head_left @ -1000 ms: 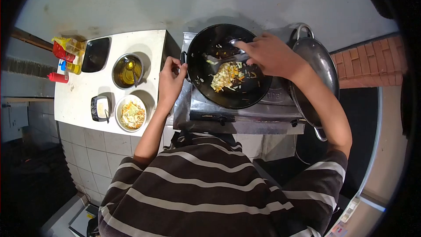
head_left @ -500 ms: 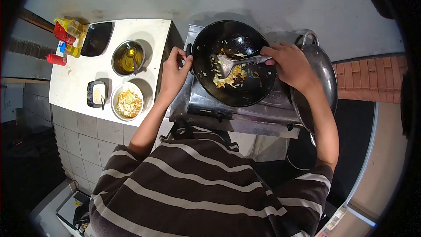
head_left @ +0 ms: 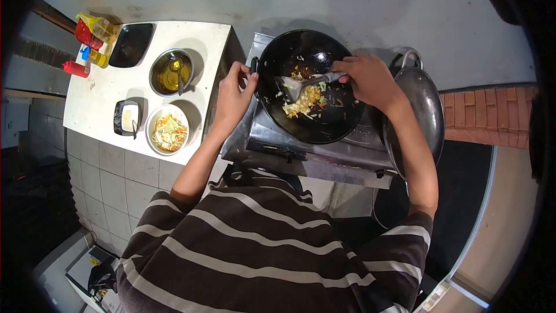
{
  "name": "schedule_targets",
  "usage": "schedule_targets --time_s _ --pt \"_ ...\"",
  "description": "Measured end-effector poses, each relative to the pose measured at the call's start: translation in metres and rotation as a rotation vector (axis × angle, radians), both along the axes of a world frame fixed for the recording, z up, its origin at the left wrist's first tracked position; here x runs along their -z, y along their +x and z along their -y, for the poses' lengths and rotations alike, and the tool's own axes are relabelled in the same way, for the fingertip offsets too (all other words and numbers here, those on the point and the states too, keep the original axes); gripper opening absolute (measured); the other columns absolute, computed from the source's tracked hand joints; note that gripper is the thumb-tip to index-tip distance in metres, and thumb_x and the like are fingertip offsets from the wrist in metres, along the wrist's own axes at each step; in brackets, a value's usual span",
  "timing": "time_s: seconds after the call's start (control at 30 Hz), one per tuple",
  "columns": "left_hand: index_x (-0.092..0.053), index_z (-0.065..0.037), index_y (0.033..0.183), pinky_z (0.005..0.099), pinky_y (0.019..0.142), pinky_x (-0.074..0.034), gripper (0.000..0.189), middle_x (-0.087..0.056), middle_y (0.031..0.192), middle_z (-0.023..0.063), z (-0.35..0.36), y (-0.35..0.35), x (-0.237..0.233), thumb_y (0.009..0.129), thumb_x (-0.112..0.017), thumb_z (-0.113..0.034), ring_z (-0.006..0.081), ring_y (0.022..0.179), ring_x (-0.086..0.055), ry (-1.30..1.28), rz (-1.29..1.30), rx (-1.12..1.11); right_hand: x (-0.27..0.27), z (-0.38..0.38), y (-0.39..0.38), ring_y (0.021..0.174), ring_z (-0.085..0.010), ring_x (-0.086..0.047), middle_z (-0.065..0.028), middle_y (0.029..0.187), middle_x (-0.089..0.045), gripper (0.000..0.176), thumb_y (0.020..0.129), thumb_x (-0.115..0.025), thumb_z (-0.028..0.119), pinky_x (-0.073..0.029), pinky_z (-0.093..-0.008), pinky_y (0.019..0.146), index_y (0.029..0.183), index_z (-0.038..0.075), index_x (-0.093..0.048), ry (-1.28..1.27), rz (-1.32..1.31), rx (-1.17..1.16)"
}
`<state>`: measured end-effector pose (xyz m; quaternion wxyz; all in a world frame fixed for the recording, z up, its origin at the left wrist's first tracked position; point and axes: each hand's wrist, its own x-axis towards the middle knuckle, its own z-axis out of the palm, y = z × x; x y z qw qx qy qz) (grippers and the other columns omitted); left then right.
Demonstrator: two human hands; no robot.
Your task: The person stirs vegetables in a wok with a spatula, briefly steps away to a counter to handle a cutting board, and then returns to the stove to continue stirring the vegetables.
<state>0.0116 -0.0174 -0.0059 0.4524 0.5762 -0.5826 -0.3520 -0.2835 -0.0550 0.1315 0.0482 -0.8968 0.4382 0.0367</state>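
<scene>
A black wok (head_left: 341, 119) sits on the steel gas stove (head_left: 266, 133), with chopped vegetables and yellowish bits (head_left: 307, 102) gathered near its middle. My left hand (head_left: 236, 95) is closed on the wok's dark side handle (head_left: 254, 66), pinching it between thumb and fingers. Over the wok's right side, my right hand (head_left: 370, 81) grips the handle of a metal spatula (head_left: 293, 87). The spatula's broad blade lies among the food, toward the wok's left side; part of its handle is hidden by my fingers.
On the white table (head_left: 98, 95) at left stand a steel pot of oil (head_left: 155, 75) with a ladle (head_left: 179, 78), a bowl of shredded vegetables (head_left: 169, 133), a small black dish (head_left: 120, 124), a black tray (head_left: 132, 45) and bottles (head_left: 76, 69). A large steel pan (head_left: 420, 104) stands right of the wok.
The spatula has shifted slightly left with my right hand, and the food has been stirred about. My left hand stays on the wok handle.
</scene>
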Motion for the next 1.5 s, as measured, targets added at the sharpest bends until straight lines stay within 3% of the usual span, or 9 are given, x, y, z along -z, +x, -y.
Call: schedule_targets --time_s 0.37,0.4,0.67,0.73,0.83,1.07,1.13,1.23,1.5 --pt "-0.059 0.002 0.098 0.0271 0.063 -0.045 0.016 -0.06 0.073 0.0046 -0.001 0.0 0.007 0.096 -0.07 -0.01 0.0092 0.068 -0.055 -0.035 0.0 0.003 0.001 -0.009 0.0 0.098 -0.0307 -0.067 -0.0055 0.092 -0.071 0.033 0.077 -0.073 0.006 -0.052 -0.0442 0.082 0.109 0.014 -0.069 -0.08 -0.187 0.077" --pt "-0.057 0.001 0.096 0.0347 0.062 -0.047 0.021 -0.061 0.074 0.0116 0.0 0.0 0.006 0.094 -0.071 -0.015 0.0197 0.063 -0.055 -0.043 -0.021 0.006 -0.01 -0.013 -0.005 0.099 -0.0322 -0.067 -0.0071 0.093 -0.071 0.03 0.079 -0.072 0.008 -0.052 -0.0453 0.082 0.108 0.013 -0.069 -0.062 -0.165 0.119" --pt "-0.059 0.001 0.094 0.0307 0.062 -0.046 0.02 -0.06 0.076 0.0067 0.001 0.005 0.006 0.093 -0.072 -0.014 0.0149 0.064 -0.053 0.001 -0.061 0.021 -0.065 -0.077 -0.028 0.081 -0.0428 -0.069 -0.0191 0.09 -0.072 0.019 0.098 -0.06 0.021 -0.054 -0.0534 0.071 0.099 0.005 -0.069 -0.197 -0.043 0.326" --pt "-0.059 0.0 0.1 0.0305 0.062 -0.046 0.02 -0.061 0.077 0.0065 0.003 0.005 0.01 0.093 -0.072 -0.014 0.0146 0.065 -0.054 -0.005 -0.067 0.041 -0.058 -0.084 -0.03 0.078 -0.045 -0.069 -0.025 0.086 -0.07 0.03 0.103 -0.054 0.026 -0.055 -0.0528 0.067 0.097 0.0 -0.068 -0.123 -0.26 0.508" --pt "-0.055 0.0 0.12 0.0249 0.066 -0.046 0.03 -0.063 0.082 0.0038 0.003 0.007 0.008 0.096 -0.07 -0.009 0.0088 0.073 -0.057 0.053 -0.059 0.065 -0.053 -0.085 -0.029 0.082 -0.0462 -0.07 -0.0288 0.086 -0.068 0.031 0.104 -0.052 0.026 -0.056 -0.0534 0.071 0.1 -0.001 -0.066 -0.1 -0.24 0.617" --pt "-0.057 -0.002 0.12 0.0257 0.068 -0.045 0.028 -0.062 0.081 0.0031 0.0 0.007 0.006 0.096 -0.07 -0.009 0.0089 0.073 -0.057 0.041 -0.069 0.087 0.006 -0.088 -0.051 0.085 -0.0486 -0.069 -0.029 0.089 -0.069 0.023 0.101 -0.051 0.017 -0.055 -0.0556 0.08 0.109 -0.002 -0.062 -0.033 -0.246 0.704" --pt "-0.058 -0.003 0.118 0.026 0.068 -0.045 0.026 -0.062 0.081 0.0029 0.0 0.007 0.005 0.096 -0.07 -0.009 0.0087 0.074 -0.057 0.035 -0.106 0.072 0.025 -0.097 -0.049 0.088 -0.0493 -0.068 -0.0283 0.092 -0.069 0.02 0.099 -0.053 0.014 -0.053 -0.0562 0.082 0.107 -0.003 -0.062 0.243 -0.097 0.709" --pt "-0.058 -0.002 0.118 0.0259 0.069 -0.045 0.026 -0.062 0.081 0.0025 -0.002 0.01 0.003 0.096 -0.07 -0.009 0.0083 0.075 -0.057 0.058 -0.073 0.103 -0.002 -0.101 -0.028 0.092 -0.0485 -0.066 -0.0285 0.095 -0.068 0.02 0.098 -0.057 0.013 -0.05 -0.0583 0.081 0.109 -0.001 -0.065 0.319 0.199 0.732" --pt "-0.057 -0.002 0.116 0.0274 0.068 -0.045 0.026 -0.061 0.079 0.0033 0.001 0.011 0.005 0.096 -0.07 -0.011 0.0106 0.072 -0.056 0.049 -0.102 0.11 -0.086 -0.141 -0.015 0.075 -0.0404 -0.065 -0.0171 0.088 -0.061 0.04 0.091 -0.062 0.002 -0.05 -0.0503 0.067 0.128 0.017 -0.069 0.068 0.049 0.589"
